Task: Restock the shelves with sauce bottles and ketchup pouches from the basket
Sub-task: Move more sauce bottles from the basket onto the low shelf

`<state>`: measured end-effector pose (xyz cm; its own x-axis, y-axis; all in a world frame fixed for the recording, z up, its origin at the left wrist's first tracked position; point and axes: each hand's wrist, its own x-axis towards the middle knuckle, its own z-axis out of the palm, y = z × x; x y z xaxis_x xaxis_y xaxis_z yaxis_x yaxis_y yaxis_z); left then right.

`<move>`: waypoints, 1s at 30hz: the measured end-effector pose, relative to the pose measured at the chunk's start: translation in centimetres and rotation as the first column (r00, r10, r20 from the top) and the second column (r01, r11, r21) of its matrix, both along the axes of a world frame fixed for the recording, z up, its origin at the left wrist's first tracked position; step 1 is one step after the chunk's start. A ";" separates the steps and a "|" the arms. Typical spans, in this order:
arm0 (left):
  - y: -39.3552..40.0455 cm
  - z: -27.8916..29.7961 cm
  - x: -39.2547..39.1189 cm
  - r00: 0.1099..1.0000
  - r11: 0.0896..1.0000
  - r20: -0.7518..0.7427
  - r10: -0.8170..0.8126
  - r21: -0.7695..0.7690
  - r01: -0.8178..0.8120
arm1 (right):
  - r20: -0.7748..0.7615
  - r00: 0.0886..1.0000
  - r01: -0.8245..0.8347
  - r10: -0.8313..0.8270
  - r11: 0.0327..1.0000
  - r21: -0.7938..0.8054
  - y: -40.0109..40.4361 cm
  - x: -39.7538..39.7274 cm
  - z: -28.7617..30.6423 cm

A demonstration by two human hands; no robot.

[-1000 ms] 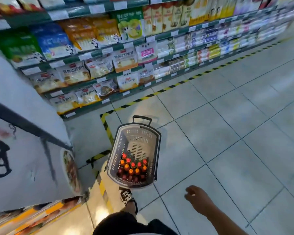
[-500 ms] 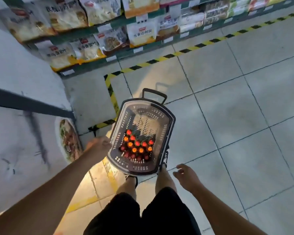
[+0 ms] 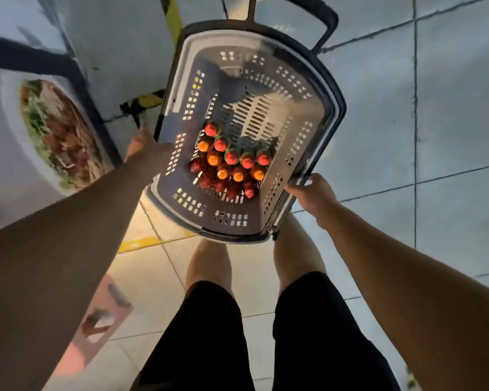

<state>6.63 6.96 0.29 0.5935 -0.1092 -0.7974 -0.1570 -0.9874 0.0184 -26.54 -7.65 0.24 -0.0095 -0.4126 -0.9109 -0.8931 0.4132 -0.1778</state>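
Although the basket's pull handle [image 3: 319, 21] runs out of the top edge of the view and only part of it shows, the grey plastic basket [image 3: 308, 88] itself fills the middle, seen from straight above. Its wheels or underside are hidden, and the feet below it are covered by its near rim. Bottles [image 3: 232, 158] with red and orange caps stand packed together in the near half of the basket, between the two hands; their labels cannot be read, and no pouches can be made out. Beyond the left hand [image 3: 146, 149] stands a white display panel [image 3: 17, 153] printed with a picture of a dish of food, blurred and cut off at the left edge. Yellow and black floor tape [image 3: 148, 100] shows just past that hand, partly behind the basket. Grey floor tiles [image 3: 449, 131] spread beyond the right hand [image 3: 312, 194]. Bare legs in black shorts [image 3: 206, 334] show below the basket. The left hand lies against the basket's left wall, fingers stretched forward; whether it grips the rim cannot be told. The right hand has its fingers curled round the basket's right rim, grasping it.
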 end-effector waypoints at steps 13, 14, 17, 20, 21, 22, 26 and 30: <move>2.2 -3.4 1.1 0.994 0.987 -0.011 -0.109 -0.123 0.107 | -0.008 0.979 0.200 -0.202 0.973 -0.112 2.5 -0.3 -3.0; 2.7 -3.0 0.8 0.994 0.983 -0.006 -0.106 -0.153 0.104 | 0.000 0.978 0.209 -0.211 0.969 -0.131 2.5 -0.4 -2.4; 4.1 -1.1 -0.7 0.994 0.961 -0.022 -0.107 -0.257 0.098 | 0.030 0.977 0.211 -0.210 0.957 -0.201 2.4 -1.3 0.2; 4.6 1.6 -1.9 0.995 0.938 0.004 -0.101 -0.334 0.097 | 0.043 0.980 0.199 -0.195 0.936 -0.290 2.2 -2.4 3.5; 4.7 2.5 -2.2 0.995 0.933 0.020 -0.099 -0.347 0.100 | 0.051 0.978 0.206 -0.200 0.923 -0.325 2.2 -2.6 4.6; 4.9 3.4 -2.4 0.995 0.926 0.033 -0.097 -0.364 0.103 | 0.062 0.976 0.215 -0.207 0.907 -0.362 2.4 -3.0 5.7; 6.1 7.5 -3.3 0.985 0.866 0.099 -0.141 -0.470 0.172 | 0.106 0.971 0.240 -0.216 0.842 -0.484 4.5 -4.6 10.1; 8.7 10.8 -4.1 0.987 0.828 0.096 -0.133 -0.536 0.163 | 0.162 0.963 0.270 -0.216 0.796 -0.542 8.0 -5.9 13.7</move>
<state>2.57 15.63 11.12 0.5740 -0.6032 -0.5537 -0.3164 -0.7871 0.5294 -32.43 0.32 13.98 -0.1095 -0.8417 -0.5287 -0.7465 0.4209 -0.5154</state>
